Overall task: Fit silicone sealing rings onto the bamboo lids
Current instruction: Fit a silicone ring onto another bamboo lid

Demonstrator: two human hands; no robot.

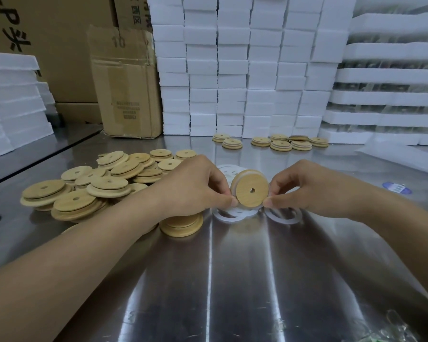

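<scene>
A loose pile of bare lids (97, 186) lies at the left of the steel table (232, 280). Just right of it the left hand (195, 186) pinches one edge of a lid (251, 192) between thumb and fingertips. The lid is held on edge above the table, its smaller face toward the camera. A white ring (234, 187) shows round the lid behind that face, and whether it is fully seated I cannot tell. The right hand (304, 191) pinches the opposite edge. My advice: hold the lid steady with the left, walk the ring round with the right thumb, and check that it lies flat against the step with no twist or bulge. Spare rings (229, 215) lie on the table under the hands. As for containers, the cardboard box (126, 82) at back left stands upright, its contents hidden. The stacked white foam boxes (232, 70) are closed. The foam trays (393, 95) at right hold something glassy that I cannot make out.
</scene>
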